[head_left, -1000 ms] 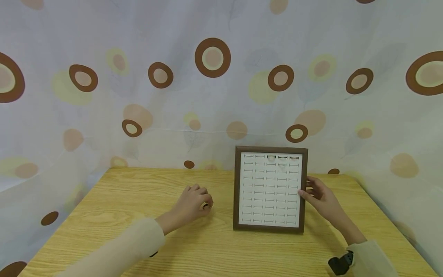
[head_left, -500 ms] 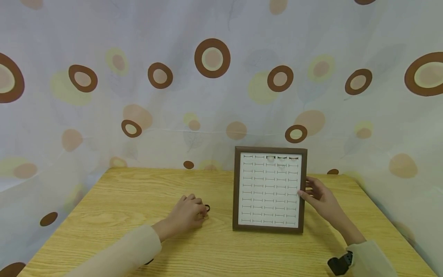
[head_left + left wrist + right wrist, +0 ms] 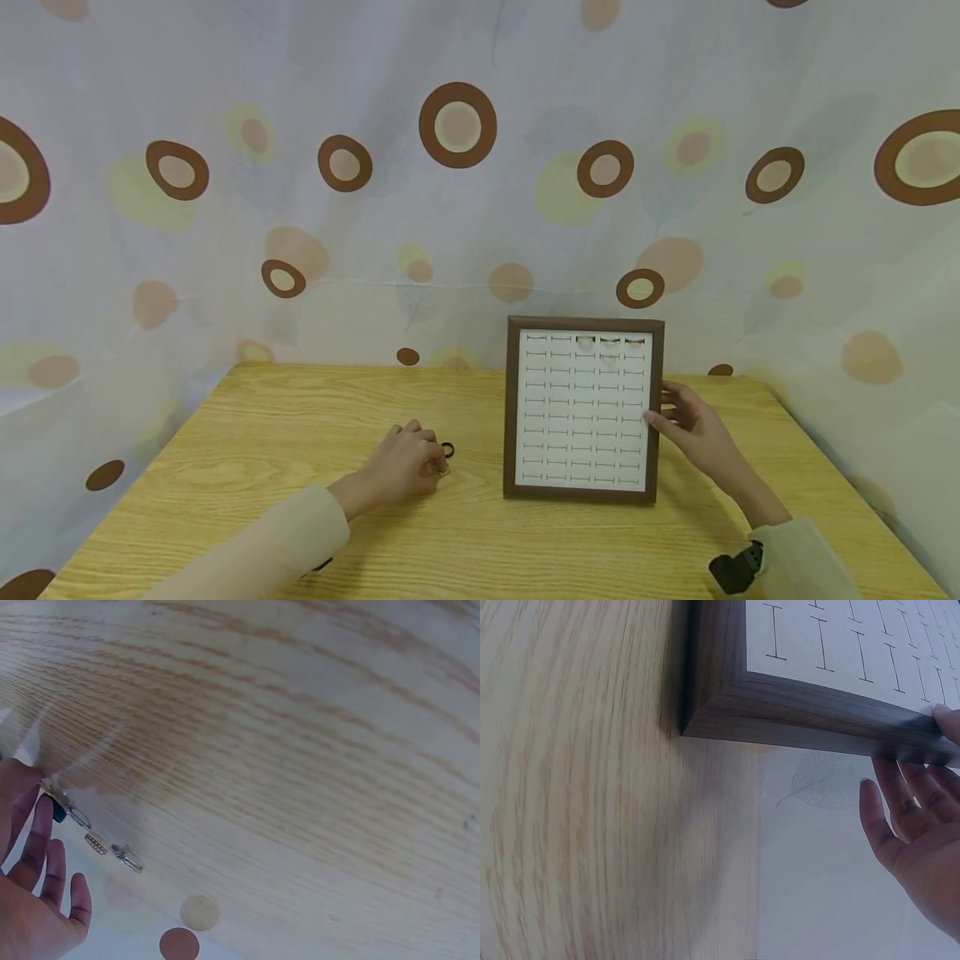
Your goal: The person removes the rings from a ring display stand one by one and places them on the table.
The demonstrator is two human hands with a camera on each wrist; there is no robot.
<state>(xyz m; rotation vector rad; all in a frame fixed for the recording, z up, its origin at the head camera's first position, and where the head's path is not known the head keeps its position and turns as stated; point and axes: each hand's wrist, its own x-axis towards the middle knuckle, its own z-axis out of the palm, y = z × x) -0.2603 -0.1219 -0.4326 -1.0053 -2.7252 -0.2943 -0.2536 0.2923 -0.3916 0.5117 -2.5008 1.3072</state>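
"Right hand [image 3: 693, 425]?"
"Head view's lower right: thumb in front, fingers behind, gripping the framed board [image 3: 583, 425]."
"Left hand [image 3: 401, 465]?"
"Fingers bent at the rings [image 3: 95, 843], lower centre; can't tell if they pinch 1."

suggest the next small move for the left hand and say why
Probably pinch one ring and lift it toward the frame: the left hand is at the rings on the table, the right hand holds the frame, and its lower slots look bare.

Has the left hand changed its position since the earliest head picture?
Yes. Judged against the table, the left hand has moved slightly left and away from the far edge.
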